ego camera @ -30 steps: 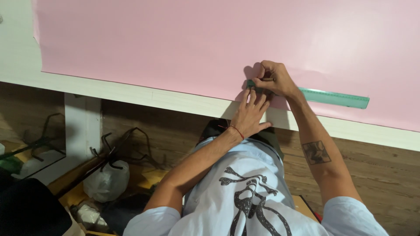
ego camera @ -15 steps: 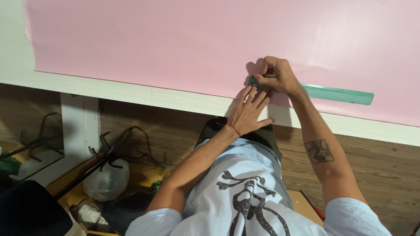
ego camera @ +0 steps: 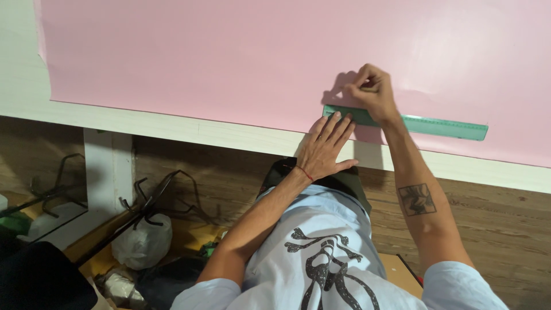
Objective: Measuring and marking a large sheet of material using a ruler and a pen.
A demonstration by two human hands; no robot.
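Left hand [ego camera: 322,148] lies flat, fingers spread, pinning the green ruler [ego camera: 427,122] on pink paper [ego camera: 201,57] — right hand [ego camera: 370,92], just beyond, stays curled shut on something too small to tell.

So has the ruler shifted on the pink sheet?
No. The green ruler lies at the same slant just above the pink sheet's lower edge, as before.

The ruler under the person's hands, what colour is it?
The ruler is translucent green, lying on pink paper; the head view shows it.
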